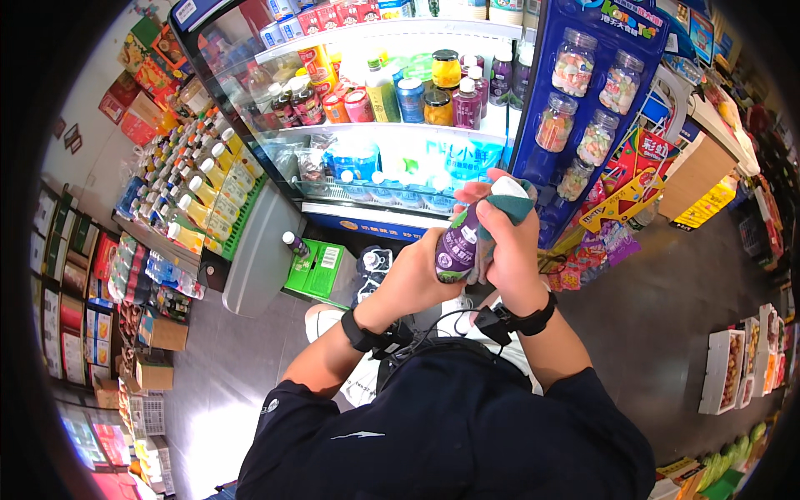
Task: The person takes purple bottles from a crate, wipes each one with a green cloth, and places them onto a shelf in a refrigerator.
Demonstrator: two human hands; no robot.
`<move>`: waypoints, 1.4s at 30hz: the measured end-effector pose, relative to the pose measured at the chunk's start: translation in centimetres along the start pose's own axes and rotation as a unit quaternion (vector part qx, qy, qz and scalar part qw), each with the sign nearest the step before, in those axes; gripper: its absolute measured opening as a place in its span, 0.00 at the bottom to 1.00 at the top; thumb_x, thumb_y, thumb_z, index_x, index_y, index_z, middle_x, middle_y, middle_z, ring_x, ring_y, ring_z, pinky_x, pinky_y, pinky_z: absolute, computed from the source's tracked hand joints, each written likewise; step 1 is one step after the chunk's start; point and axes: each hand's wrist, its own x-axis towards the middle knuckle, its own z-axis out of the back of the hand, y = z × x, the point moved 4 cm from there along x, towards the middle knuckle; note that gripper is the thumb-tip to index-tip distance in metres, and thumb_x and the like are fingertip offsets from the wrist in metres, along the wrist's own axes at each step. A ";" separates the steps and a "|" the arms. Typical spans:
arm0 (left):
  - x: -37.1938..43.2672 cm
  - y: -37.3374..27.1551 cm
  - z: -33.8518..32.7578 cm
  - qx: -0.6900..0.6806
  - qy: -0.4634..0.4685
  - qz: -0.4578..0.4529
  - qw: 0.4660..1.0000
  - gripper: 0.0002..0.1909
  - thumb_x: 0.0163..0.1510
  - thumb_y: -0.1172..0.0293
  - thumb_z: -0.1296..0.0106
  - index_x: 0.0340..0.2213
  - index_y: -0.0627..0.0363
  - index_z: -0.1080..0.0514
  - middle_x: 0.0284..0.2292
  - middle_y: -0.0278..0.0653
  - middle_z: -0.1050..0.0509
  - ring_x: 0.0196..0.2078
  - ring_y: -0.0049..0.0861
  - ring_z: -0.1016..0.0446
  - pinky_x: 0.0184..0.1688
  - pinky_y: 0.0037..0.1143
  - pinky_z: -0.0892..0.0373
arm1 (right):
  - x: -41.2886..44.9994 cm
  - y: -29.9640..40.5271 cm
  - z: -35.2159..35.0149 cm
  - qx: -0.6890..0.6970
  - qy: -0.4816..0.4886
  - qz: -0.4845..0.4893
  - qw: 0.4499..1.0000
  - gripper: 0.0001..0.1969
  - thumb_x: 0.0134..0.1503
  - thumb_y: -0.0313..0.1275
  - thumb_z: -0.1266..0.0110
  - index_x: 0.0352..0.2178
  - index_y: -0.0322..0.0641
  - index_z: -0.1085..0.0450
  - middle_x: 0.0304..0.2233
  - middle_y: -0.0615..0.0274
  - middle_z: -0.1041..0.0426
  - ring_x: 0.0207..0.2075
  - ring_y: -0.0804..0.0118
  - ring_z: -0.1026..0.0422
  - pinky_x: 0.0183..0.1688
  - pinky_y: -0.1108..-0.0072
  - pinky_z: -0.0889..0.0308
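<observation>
My left hand (406,275) is closed round the lower part of a purple-labelled juice bottle (455,251), tilted with its white cap (509,187) up to the right. A green and grey cloth (511,207) lies against the bottle's neck and side, held by my right hand (514,250). In front of both hands stands a lit open display cooler (400,130) with bottles, jars and cans on its shelves. Another small purple-labelled bottle (296,244) is on a green box (315,269) on the floor, left of my hands.
Bottled drinks (206,200) fill a crate-topped stand at the left. A blue rack (578,106) of candy jars borders the cooler's right side, with hanging snack bags (615,240) beside it. Dark packs (374,265) sit on the floor by the green box. White produce boxes (723,372) are at far right.
</observation>
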 end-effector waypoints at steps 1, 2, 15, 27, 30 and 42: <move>-0.2 -0.1 -0.2 -0.075 0.055 -0.008 0.996 0.34 0.36 0.70 0.34 0.46 0.65 0.35 0.36 0.47 0.24 0.39 0.34 0.23 0.44 0.29 0.29 | 0.0 0.1 -0.3 0.036 0.065 -0.032 0.997 0.27 0.54 0.28 0.45 0.54 0.34 0.42 0.44 0.53 0.29 0.46 0.58 0.27 0.51 0.67 0.31; -0.5 0.0 -0.6 -0.140 0.092 0.001 0.986 0.33 0.37 0.70 0.35 0.46 0.65 0.35 0.36 0.41 0.24 0.39 0.26 0.24 0.45 0.27 0.30 | -0.1 0.4 -0.5 0.020 0.111 -0.064 0.991 0.32 0.52 0.36 0.44 0.57 0.35 0.44 0.45 0.53 0.30 0.47 0.57 0.28 0.53 0.65 0.32; -1.6 1.2 -2.2 -0.433 0.123 0.123 0.885 0.20 0.40 0.76 0.39 0.38 0.64 0.30 0.30 0.38 0.28 0.25 0.19 0.29 0.22 0.18 0.35 | -1.2 -2.8 -0.8 -0.037 0.137 -0.073 0.987 0.38 0.53 0.46 0.38 0.56 0.35 0.46 0.47 0.45 0.30 0.46 0.54 0.26 0.50 0.67 0.30; 0.9 -1.9 3.7 -0.260 -0.052 -0.153 0.952 0.32 0.50 0.54 0.38 0.51 0.59 0.34 0.59 0.48 0.38 0.61 0.33 0.39 0.61 0.34 0.42 | -2.0 -2.1 -1.2 -0.273 0.173 -0.012 0.946 0.36 0.43 0.35 0.33 0.53 0.36 0.39 0.45 0.57 0.29 0.47 0.65 0.29 0.51 0.73 0.35; 1.0 -3.2 2.5 -0.293 -0.071 -0.138 0.943 0.21 0.49 0.63 0.39 0.42 0.61 0.28 0.50 0.47 0.28 0.53 0.33 0.30 0.55 0.31 0.36 | -2.2 -2.4 -2.2 -0.295 0.227 -0.025 0.928 0.40 0.43 0.43 0.31 0.53 0.33 0.39 0.47 0.54 0.30 0.49 0.59 0.30 0.52 0.70 0.36; -1.1 -4.7 3.6 -0.254 -0.274 -0.138 0.918 0.11 0.47 0.77 0.42 0.35 0.65 0.28 0.42 0.42 0.24 0.44 0.26 0.25 0.47 0.24 0.31 | -3.5 -1.7 -3.6 -0.364 0.166 0.122 0.908 0.39 0.59 0.62 0.60 0.52 0.33 0.39 0.39 0.43 0.27 0.44 0.41 0.26 0.46 0.68 0.33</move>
